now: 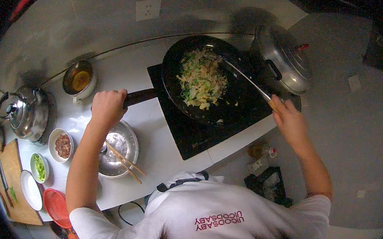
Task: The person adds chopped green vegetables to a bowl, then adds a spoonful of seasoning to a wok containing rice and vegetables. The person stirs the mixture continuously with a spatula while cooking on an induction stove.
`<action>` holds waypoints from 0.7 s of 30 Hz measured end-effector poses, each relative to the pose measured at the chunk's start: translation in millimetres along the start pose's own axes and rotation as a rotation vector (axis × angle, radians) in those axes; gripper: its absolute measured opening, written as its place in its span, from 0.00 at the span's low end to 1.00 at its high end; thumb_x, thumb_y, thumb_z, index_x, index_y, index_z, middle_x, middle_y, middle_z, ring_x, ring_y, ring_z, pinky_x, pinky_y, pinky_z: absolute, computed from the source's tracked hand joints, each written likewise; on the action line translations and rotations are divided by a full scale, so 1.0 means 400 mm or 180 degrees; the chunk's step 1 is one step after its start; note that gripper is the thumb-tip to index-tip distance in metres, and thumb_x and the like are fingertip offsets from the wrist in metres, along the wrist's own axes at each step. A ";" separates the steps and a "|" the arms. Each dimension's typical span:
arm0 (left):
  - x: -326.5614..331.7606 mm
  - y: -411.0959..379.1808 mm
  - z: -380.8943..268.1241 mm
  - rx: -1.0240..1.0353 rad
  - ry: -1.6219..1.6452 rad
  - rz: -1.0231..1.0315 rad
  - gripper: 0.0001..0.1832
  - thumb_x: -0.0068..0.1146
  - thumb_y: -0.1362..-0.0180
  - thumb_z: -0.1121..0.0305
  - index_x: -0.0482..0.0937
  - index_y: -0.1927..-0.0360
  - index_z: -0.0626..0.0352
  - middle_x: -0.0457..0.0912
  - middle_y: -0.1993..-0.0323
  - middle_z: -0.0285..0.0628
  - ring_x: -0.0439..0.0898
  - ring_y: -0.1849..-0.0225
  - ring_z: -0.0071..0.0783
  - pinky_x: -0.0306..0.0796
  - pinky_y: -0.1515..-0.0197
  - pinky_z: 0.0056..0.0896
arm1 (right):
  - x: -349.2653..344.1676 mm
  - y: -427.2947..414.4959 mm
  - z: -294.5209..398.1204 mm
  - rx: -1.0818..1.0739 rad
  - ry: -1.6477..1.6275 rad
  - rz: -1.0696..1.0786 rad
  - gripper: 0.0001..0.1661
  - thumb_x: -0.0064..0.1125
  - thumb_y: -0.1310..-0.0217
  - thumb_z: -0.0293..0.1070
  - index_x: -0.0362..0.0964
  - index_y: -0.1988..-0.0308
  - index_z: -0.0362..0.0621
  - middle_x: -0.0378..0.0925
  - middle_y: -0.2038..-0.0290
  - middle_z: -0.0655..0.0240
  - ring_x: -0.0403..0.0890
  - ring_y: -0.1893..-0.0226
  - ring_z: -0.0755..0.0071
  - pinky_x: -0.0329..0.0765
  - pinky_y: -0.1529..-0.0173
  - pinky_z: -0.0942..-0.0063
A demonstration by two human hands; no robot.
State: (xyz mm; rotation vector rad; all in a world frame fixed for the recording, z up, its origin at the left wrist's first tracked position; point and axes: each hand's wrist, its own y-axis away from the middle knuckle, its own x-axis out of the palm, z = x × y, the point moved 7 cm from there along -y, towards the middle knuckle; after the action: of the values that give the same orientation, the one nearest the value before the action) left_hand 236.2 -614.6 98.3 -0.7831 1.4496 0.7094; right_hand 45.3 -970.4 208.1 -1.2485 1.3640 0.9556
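My left hand (109, 106) grips the dark handle (142, 96) of a black wok (176, 102), which sits on a black induction cooktop (193, 143). In the wok lies a heap of fried rice or similar chopped food (203, 78) with green bits. My right hand (290, 118) holds a long-handled metal spatula (248, 81) by its wooden grip. The spatula's far end reaches into the wok beside the food, and its blade is hard to make out. Beneath my left forearm stands a metal bowl (133, 139) with wooden chopsticks (124, 160) across it.
A lidded metal pot (288, 61) stands right of the wok. Leftward are a kettle (30, 114), an enamel cup of brown liquid (80, 81), a bowl of minced meat (62, 145), sliced greens (39, 167), a white dish (31, 192), a red basket (56, 206) and a cutting board (14, 185) with a knife.
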 end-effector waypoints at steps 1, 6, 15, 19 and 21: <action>-0.004 -0.003 -0.004 0.0039 0.0020 -0.0043 0.09 0.59 0.58 0.65 0.75 0.71 0.53 0.78 0.80 0.43 0.78 0.74 0.44 0.70 0.71 0.43 | 0.002 -0.011 0.013 -0.0064 0.0143 -0.0031 0.27 0.54 0.48 0.30 0.60 0.46 0.52 0.69 0.65 0.55 0.76 0.71 0.46 0.75 0.68 0.55; 0.001 -0.011 -0.003 -0.0017 0.0017 -0.0043 0.09 0.59 0.59 0.66 0.75 0.72 0.54 0.77 0.81 0.44 0.78 0.74 0.44 0.70 0.71 0.43 | 0.094 -0.042 0.051 -0.0290 -0.0011 0.0409 0.32 0.52 0.50 0.25 0.57 0.43 0.51 0.69 0.63 0.54 0.75 0.69 0.46 0.75 0.67 0.56; 0.012 -0.002 0.004 -0.0051 0.0028 -0.0051 0.07 0.56 0.58 0.68 0.74 0.73 0.55 0.77 0.81 0.44 0.78 0.75 0.45 0.70 0.71 0.43 | -0.182 0.152 0.024 -0.0008 -0.0229 0.1231 0.30 0.52 0.51 0.25 0.64 0.46 0.53 0.71 0.65 0.52 0.75 0.66 0.47 0.74 0.61 0.59; 0.005 -0.008 0.003 0.0020 0.0044 -0.0098 0.06 0.56 0.57 0.68 0.75 0.73 0.54 0.77 0.81 0.43 0.78 0.75 0.45 0.70 0.71 0.43 | -0.142 0.128 0.083 0.0132 -0.0365 0.1400 0.27 0.52 0.49 0.27 0.64 0.45 0.49 0.73 0.64 0.50 0.76 0.65 0.47 0.74 0.61 0.61; 0.000 -0.010 -0.004 0.0002 0.0123 -0.0134 0.06 0.56 0.58 0.68 0.75 0.73 0.53 0.77 0.81 0.44 0.78 0.75 0.45 0.70 0.71 0.43 | -0.078 0.096 0.064 0.0145 -0.0742 0.1054 0.27 0.52 0.48 0.28 0.63 0.45 0.47 0.74 0.64 0.51 0.76 0.66 0.49 0.74 0.61 0.62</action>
State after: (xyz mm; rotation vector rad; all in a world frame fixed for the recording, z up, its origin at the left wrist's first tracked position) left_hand 238.7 -618.3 98.4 -0.8284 1.4641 0.6650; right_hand 10.1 -933.9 231.5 -0.8598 1.4204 1.2493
